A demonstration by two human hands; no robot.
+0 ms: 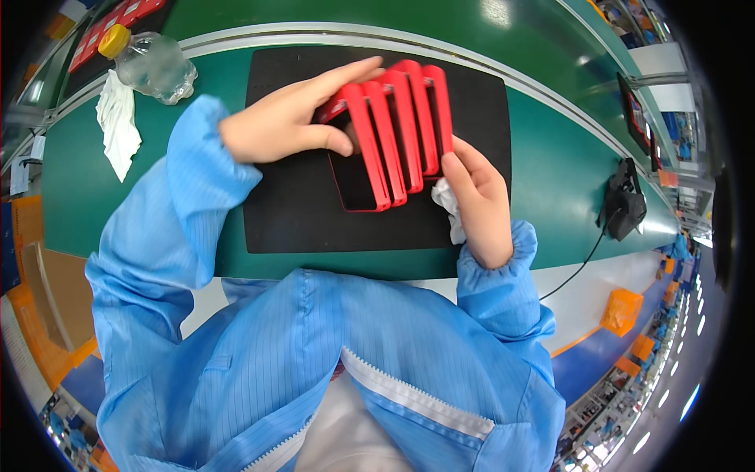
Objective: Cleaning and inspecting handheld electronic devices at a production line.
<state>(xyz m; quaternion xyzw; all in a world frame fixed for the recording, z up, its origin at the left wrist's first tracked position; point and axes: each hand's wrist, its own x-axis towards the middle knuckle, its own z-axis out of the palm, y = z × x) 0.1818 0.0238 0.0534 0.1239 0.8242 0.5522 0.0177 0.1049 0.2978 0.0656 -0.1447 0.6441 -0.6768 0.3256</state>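
Several red-edged phones [368, 149] with dark faces are fanned out side by side above a black mat [287, 220], tilted on edge. My left hand [295, 118] grips the upper left end of the group, its thumb across the dark face of the leftmost phone and its fingers over the top. At the other side, my right hand [481, 197] is closed, thumb and fingers pinching the lower edge of the rightmost phone. A crumpled white cloth [447, 204] hangs beneath that hand, by the palm; how it is held is hidden.
On the green table [75, 197], a clear bottle with a yellow cap [153, 64] lies at far left beside a white cloth [118, 122]. A black corded device [623, 200] sits at right. More red items [110, 27] lie beyond a metal rail [314, 37].
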